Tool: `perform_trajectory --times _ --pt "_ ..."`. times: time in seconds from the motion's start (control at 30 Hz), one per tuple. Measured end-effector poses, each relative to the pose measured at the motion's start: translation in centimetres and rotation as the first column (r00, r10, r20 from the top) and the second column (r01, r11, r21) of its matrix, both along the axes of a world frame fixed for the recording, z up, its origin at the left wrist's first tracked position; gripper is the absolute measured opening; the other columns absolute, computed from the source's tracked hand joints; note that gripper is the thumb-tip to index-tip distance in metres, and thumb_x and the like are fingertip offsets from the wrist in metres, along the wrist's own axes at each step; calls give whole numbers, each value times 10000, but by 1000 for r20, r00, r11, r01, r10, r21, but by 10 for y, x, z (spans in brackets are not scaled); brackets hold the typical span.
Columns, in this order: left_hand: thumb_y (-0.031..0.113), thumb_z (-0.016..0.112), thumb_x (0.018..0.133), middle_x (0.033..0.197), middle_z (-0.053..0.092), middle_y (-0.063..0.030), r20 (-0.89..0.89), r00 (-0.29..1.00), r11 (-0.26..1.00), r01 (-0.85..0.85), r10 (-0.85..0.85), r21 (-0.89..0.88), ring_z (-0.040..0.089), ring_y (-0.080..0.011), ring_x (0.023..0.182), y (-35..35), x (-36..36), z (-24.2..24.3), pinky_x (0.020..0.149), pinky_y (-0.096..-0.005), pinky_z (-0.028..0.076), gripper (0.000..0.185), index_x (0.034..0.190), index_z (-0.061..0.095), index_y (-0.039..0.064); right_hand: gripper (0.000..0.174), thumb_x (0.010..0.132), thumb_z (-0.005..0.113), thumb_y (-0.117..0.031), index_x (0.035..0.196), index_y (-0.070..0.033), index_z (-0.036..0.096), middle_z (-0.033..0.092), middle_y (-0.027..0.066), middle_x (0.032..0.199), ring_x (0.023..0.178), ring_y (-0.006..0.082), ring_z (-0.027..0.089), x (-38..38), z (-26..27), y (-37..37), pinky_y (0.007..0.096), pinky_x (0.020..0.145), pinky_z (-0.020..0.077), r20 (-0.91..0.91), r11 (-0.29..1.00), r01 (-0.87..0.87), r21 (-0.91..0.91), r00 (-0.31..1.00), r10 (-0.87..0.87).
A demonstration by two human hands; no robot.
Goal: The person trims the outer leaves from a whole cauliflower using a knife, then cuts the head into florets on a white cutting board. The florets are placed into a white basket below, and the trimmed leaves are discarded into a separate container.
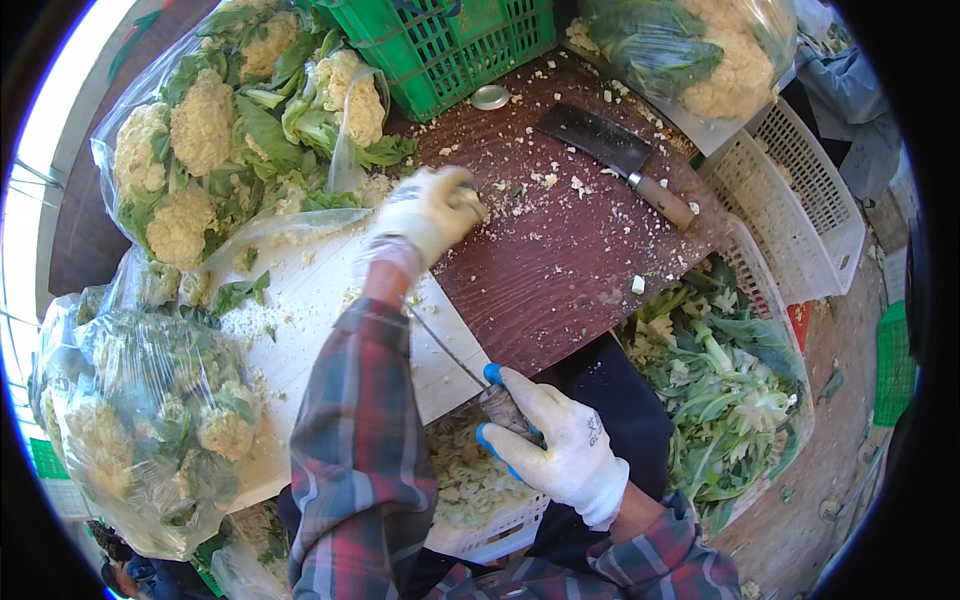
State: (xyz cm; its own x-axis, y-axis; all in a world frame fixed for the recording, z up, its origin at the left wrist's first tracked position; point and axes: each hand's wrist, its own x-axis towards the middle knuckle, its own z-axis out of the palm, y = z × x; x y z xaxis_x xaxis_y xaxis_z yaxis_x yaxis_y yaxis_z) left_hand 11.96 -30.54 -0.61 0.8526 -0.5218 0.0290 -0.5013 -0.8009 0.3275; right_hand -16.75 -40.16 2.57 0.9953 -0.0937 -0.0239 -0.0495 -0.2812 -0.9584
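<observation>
My left hand (429, 208), in a white work glove, is over the table beside the opened bag of cauliflowers (201, 124). Its fingers are curled and blurred, and I cannot tell whether anything is inside them. In my right hand (559, 442), gloved in white with blue fingertips, is the handle of a narrow-bladed knife (504, 409). The thin blade points up and left toward my left forearm. Beneath the knife, at my lap, a white plastic crate (517, 529) holds cut cauliflower florets (469, 469).
A cleaver (600, 139) lies on the crumb-strewn dark red tabletop (517, 292), near a green crate (450, 60). Bagged cauliflowers (150, 420) stand at left, another bag (724, 60) at upper right. Trimmed leaves (720, 420) fill a basket at right, below a white basket (787, 195).
</observation>
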Motion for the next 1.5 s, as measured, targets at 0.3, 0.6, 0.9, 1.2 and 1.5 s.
perform_trajectory --times 0.3,0.6,0.9,1.2,1.5 --pt "141 706 910 804 685 -35 -357 924 836 -299 135 -460 604 -82 758 71 -22 38 716 -258 532 313 1215 735 76 551 908 779 -66 1411 53 588 730 60 1014 859 105 647 -2 -7 6 263 803 542 -137 862 275 426 961 -239" --pt "143 838 827 1137 734 -172 -658 753 1000 2 7 13 722 -270 1059 219 -233 51 921 -362 575 427 1236 750 55 543 969 742 -85 1465 46 565 732 37 979 797 53 640 -2 11 2 217 698 531 -244 827 303 473 947 -208" --pt "424 899 752 1517 514 -227 109 915 909 -363 389 -205 464 -461 1395 201 -169 -11 1146 -540 422 809 1450 610 135 523 960 753 -86 1440 44 593 721 17 970 792 42 623 4 6 16 216 703 526 -250 892 313 327 939 -238" --pt "464 833 792 1571 510 -159 61 963 963 -258 263 -73 458 -440 1423 162 -94 -31 1169 -527 413 744 1445 623 176 526 945 759 -86 1437 23 609 706 -2 951 770 32 582 9 2 22 213 695 501 -190 923 251 292 961 -202" --pt "235 751 909 1152 682 -142 26 969 893 -216 246 -396 647 -295 1126 144 -97 -20 985 -397 537 284 1153 763 89 530 943 746 -105 1440 15 608 719 16 947 779 39 607 5 -6 15 218 695 516 -207 913 256 316 958 -197"
